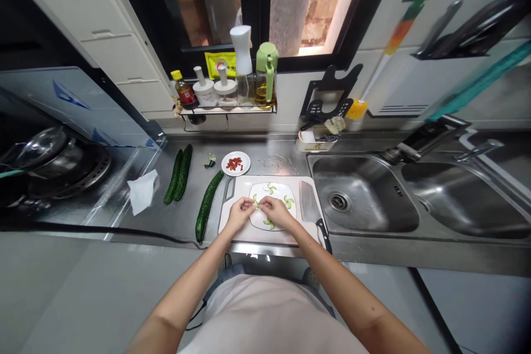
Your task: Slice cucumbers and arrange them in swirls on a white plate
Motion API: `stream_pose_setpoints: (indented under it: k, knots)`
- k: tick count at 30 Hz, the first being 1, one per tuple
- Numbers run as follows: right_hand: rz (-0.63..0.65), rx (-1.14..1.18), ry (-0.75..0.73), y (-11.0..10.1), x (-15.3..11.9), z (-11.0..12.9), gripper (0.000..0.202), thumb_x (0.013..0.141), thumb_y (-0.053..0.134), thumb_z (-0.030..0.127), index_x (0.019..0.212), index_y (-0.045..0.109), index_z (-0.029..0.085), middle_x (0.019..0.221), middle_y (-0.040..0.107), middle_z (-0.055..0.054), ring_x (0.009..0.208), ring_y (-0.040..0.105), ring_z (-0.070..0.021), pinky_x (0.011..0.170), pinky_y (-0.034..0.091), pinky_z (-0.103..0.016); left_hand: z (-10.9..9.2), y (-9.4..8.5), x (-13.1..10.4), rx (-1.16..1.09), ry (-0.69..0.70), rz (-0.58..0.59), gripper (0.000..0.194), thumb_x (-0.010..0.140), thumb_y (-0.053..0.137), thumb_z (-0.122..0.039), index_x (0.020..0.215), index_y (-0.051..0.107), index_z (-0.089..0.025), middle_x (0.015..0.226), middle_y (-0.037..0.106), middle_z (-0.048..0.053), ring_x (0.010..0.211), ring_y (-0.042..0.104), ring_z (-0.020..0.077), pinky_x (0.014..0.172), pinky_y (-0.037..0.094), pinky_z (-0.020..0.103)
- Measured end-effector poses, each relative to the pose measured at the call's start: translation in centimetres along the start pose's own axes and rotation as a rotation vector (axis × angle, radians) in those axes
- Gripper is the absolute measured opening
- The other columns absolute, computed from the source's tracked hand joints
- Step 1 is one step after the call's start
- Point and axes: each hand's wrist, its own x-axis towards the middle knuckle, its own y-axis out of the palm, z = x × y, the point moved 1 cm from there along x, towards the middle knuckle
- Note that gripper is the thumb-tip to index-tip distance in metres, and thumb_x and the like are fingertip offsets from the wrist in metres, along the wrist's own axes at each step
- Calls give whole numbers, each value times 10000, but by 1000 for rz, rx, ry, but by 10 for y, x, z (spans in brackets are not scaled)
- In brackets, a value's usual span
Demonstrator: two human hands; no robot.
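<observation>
A white square plate point(272, 227) lies on a pale cutting board point(239, 183). Thin cucumber slices point(288, 202) form small pinwheel clusters near the plate's edges. Over the plate's left side, my left hand point(240, 214) and my right hand point(275, 212) meet with fingertips pinched around a cucumber slice point(255, 199). The fingers partly cover that slice, so which hand bears more of it is hard to see. A broad-bladed kitchen knife point(308, 202) rests on the board's right side, its black handle toward me.
Left of the board lie a whole cucumber point(208, 206) and two more cucumbers point(182, 172). A small dish point(236, 172) of chopped red pieces sits behind the board, near cucumber scraps point(210, 161). A double sink point(365, 193) is right; a stove point(83, 168) is far left.
</observation>
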Motion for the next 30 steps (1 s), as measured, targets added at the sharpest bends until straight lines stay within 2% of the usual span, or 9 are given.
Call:
stream_pose_setpoints:
  k: [8, 14, 24, 30]
  knots:
    - [-24, -71, 73, 4, 21, -14, 115, 790, 573, 222, 855, 661, 186, 819, 692, -22, 735, 604, -141, 695, 450, -243, 11, 2, 18, 113, -3, -41, 246, 656, 709, -307, 836, 652, -150, 689, 598, -15, 587, 492, 78, 594, 399, 193]
    - [-35, -103, 77, 5, 29, -14, 117, 792, 565, 217, 841, 665, 181, 780, 670, -17, 720, 587, -138, 681, 429, -233, 13, 0, 24, 274, 19, -62, 202, 696, 661, -277, 863, 669, -165, 702, 617, -13, 617, 522, 94, 625, 411, 197]
    - [-5, -219, 71, 4, 34, -6, 129, 814, 552, 198, 858, 672, 179, 782, 668, -20, 711, 565, -135, 652, 377, -222, 3, -3, 25, 526, 28, -53, 185, 735, 628, -226, 907, 687, -192, 735, 654, -8, 663, 567, 118, 662, 410, 219]
    - [8, -294, 37, 4, 36, -3, 117, 804, 552, 145, 833, 661, 178, 788, 654, -15, 727, 549, -128, 658, 355, -215, -6, 0, 23, 712, 105, -24, 136, 783, 597, -207, 880, 692, -201, 809, 667, 15, 688, 562, 138, 678, 393, 243]
